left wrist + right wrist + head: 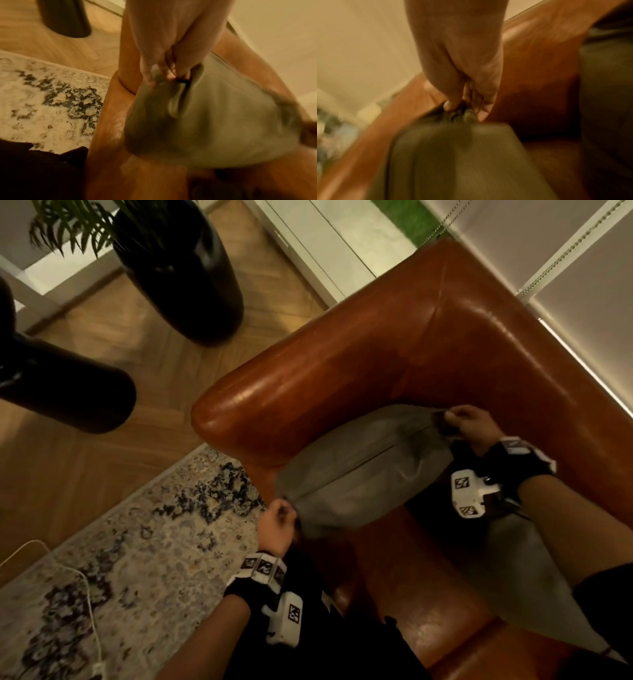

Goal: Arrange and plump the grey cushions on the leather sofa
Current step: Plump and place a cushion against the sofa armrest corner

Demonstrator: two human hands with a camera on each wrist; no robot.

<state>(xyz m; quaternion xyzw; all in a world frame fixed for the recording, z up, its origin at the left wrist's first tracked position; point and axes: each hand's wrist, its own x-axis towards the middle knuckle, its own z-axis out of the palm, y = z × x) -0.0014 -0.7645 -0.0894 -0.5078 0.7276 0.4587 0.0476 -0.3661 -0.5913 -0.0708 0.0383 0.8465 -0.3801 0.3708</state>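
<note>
1. Writing: I can read no word or brand anywhere. The wrist bands [262,568] carry small black-and-white square code patterns only, and the white camera boxes below them have the same patterns.
2. Cushion [359,470]: it is grey, with a seam along its long edge, and I hold it between my two hands over the corner of the sofa [428,344], close to the armrest [239,409]. From the head view I cannot tell if its lower side touches the seat.
3. My left hand [276,529] is at the near corner of the cushion, on the side of the rug [144,542]. In the left wrist view my fingers [149,75] are curled and pinch a bunch of grey cloth.
4. My right hand [471,424] is at the far corner, near the backrest. In the right wrist view my fingertips [450,105] squeeze the gathered corner of the cloth, and the cushion hangs below them, blurred.
5. So the cushion stretches from one fist to the other, the left corner lower in the head view and the right corner higher.
6. Second cushion [524,583]: also grey, it lies on the seat under my right forearm, well to the right of the first one.
7. Beside the sofa stand two black vases [185,268] on the wooden floor; one has a green plant. A white cable [90,607] lies on the rug.
</note>
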